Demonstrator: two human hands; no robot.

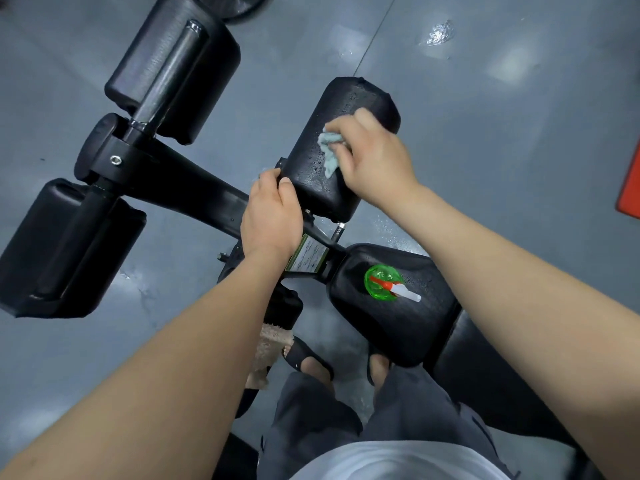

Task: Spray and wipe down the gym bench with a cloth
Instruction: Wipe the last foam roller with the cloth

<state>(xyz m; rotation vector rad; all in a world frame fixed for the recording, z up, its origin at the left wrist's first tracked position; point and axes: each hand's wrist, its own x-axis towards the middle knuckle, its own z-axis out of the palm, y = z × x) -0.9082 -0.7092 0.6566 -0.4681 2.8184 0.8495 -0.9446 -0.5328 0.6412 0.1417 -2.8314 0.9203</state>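
Observation:
A black gym bench stretches from the seat pad at lower right to its black frame bar. A wet black roller pad sits above the seat. My right hand grips a crumpled light-blue cloth and presses it on that pad. My left hand grips the pad's near left end, thumb on top. A green spray bottle with a red-and-white nozzle stands on the seat pad.
Two more black roller pads, one at the upper left and one at the far left, stick out from the frame. The grey floor shows wet patches. My sandalled feet stand beside the bench. An orange object lies at the right edge.

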